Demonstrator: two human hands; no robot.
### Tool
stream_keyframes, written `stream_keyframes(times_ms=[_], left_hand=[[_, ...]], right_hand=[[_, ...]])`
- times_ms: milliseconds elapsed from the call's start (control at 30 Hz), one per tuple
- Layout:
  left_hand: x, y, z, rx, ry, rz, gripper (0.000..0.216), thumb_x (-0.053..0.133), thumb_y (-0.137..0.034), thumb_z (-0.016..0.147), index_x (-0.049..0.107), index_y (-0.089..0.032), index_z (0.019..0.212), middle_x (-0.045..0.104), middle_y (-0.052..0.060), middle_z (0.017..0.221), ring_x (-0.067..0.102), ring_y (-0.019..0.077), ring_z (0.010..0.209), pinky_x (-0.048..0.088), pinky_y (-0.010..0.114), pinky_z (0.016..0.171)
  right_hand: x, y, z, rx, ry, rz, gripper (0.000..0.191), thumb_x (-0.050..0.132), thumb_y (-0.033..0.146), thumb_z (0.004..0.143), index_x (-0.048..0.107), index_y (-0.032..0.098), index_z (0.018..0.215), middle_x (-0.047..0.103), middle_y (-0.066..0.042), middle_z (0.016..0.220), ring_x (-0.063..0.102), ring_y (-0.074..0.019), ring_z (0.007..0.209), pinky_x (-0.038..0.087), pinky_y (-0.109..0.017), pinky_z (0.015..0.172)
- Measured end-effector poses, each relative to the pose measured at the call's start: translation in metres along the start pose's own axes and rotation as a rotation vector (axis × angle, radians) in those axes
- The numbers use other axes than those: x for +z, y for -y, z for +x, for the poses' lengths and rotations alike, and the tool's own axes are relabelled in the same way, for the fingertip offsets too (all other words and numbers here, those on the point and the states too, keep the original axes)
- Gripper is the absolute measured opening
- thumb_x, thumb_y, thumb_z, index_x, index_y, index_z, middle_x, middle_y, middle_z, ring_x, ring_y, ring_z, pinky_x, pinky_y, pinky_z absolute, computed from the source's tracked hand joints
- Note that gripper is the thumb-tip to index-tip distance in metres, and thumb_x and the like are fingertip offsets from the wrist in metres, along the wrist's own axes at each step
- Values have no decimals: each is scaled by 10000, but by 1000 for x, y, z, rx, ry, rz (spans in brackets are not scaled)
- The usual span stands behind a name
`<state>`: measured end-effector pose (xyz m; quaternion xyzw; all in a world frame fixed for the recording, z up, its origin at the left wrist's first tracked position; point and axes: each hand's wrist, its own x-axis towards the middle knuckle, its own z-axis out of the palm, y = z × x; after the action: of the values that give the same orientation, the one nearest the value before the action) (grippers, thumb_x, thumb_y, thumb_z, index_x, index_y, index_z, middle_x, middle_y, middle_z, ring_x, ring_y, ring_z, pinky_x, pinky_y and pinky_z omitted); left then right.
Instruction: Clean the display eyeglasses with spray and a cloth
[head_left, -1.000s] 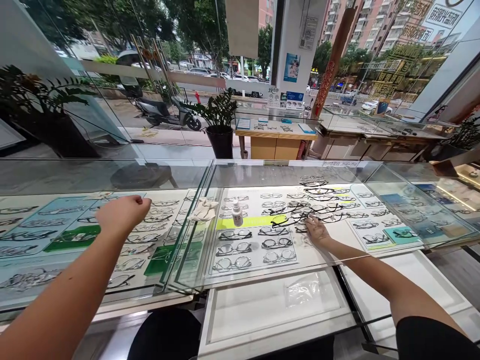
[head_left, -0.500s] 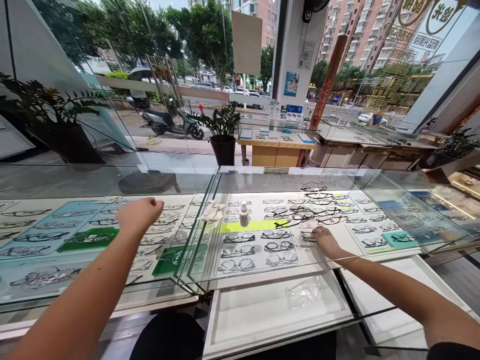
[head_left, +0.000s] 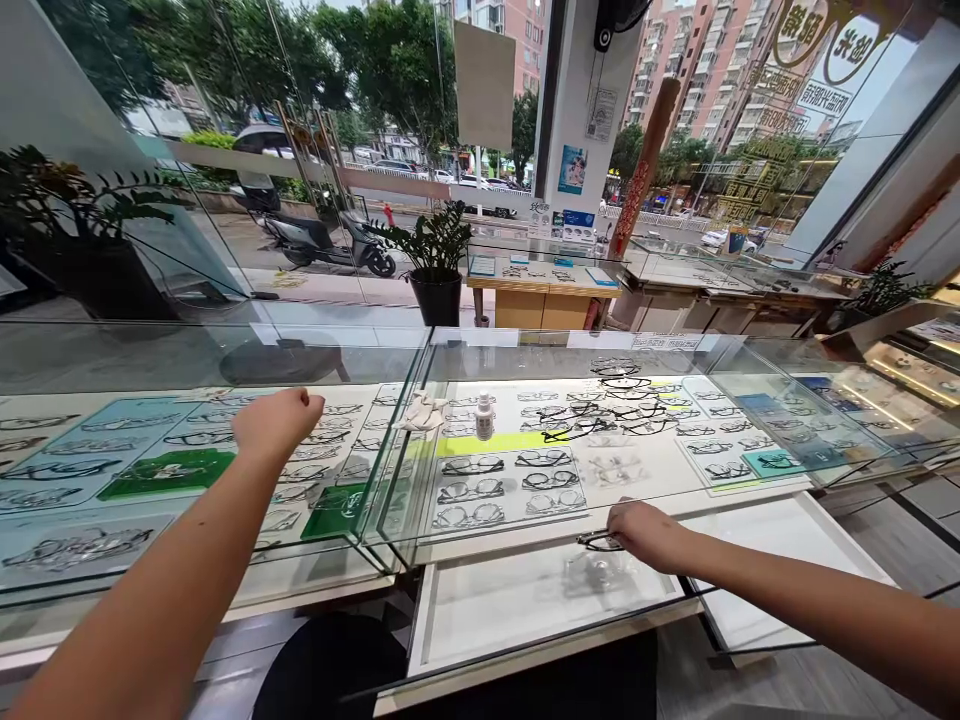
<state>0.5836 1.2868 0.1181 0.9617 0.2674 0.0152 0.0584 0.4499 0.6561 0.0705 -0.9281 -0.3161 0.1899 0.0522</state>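
My right hand (head_left: 646, 535) grips a pair of dark-framed eyeglasses (head_left: 598, 541) by one side, over the front part of the pulled-out white drawer (head_left: 480, 620). Beneath the eyeglasses a clear plastic bag (head_left: 600, 578) lies in that drawer, partly blurred. My left hand (head_left: 274, 425) is closed in a fist at the left glass case, its fingertips mostly turned away; whether anything is in it is hidden. Near the middle stand a small white bottle (head_left: 485, 418) and a crumpled pale cloth (head_left: 424, 413). Several eyeglasses (head_left: 474, 490) lie in rows, with a loose heap of dark frames (head_left: 600, 415) behind.
Upright glass panes (head_left: 390, 470) divide the cases. Another white drawer (head_left: 780, 560) is out at the right. A black round stool seat (head_left: 330, 665) sits below the counter. Beyond are a potted plant (head_left: 437, 260) and a wooden display table (head_left: 544, 305) by the window.
My right hand has come down and toward me from the case, carrying the eyeglasses over the drawer. My left hand has kept its place and fist, while the view has shifted slightly.
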Motion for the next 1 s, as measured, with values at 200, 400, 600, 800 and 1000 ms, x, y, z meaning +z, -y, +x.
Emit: stream_keyframes(times_ms=[200, 400, 600, 800, 1000], left_hand=[[1, 2, -1, 28, -16, -4, 364, 374, -447, 1004, 643, -208, 952, 723, 156, 874, 616, 301, 748, 380, 346, 654], [2, 4, 1, 30, -21, -20, 355, 403, -447, 993, 654, -197, 978, 725, 172, 893, 630, 313, 785, 382, 348, 672], [1, 3, 1, 30, -29, -30, 349, 404, -435, 992, 659, -198, 977, 728, 182, 941, 642, 326, 838, 401, 361, 701], [1, 5, 3, 15, -31, -45, 348, 406, -434, 989, 667, -204, 1000, 728, 187, 967, 650, 340, 867, 425, 378, 726], [4, 7, 10, 5, -20, -63, 352, 427, -456, 980, 662, -197, 1018, 731, 184, 935, 659, 336, 834, 431, 374, 715]], right_hand=[[-36, 57, -18, -164, 36, 94, 283, 581, 34, 947, 828, 172, 965, 829, -115, 1068, 738, -268, 1106, 530, -331, 912], [-143, 72, -9, -285, -210, 97, 286, 591, 74, 980, 835, 177, 1088, 824, -113, 1148, 737, -255, 1094, 553, -357, 957], [-213, 29, 74, -124, -345, -301, 300, 564, 114, 1035, 851, 149, 1113, 827, -127, 1233, 683, -307, 1133, 515, -412, 975], [-199, -12, 154, -35, -345, -385, 328, 544, 75, 1023, 865, 110, 1081, 825, -180, 1224, 653, -337, 1167, 481, -414, 947], [-181, -40, 189, 26, -337, -425, 274, 566, 125, 1051, 837, 152, 1074, 805, -139, 1231, 647, -289, 1192, 489, -403, 989]])
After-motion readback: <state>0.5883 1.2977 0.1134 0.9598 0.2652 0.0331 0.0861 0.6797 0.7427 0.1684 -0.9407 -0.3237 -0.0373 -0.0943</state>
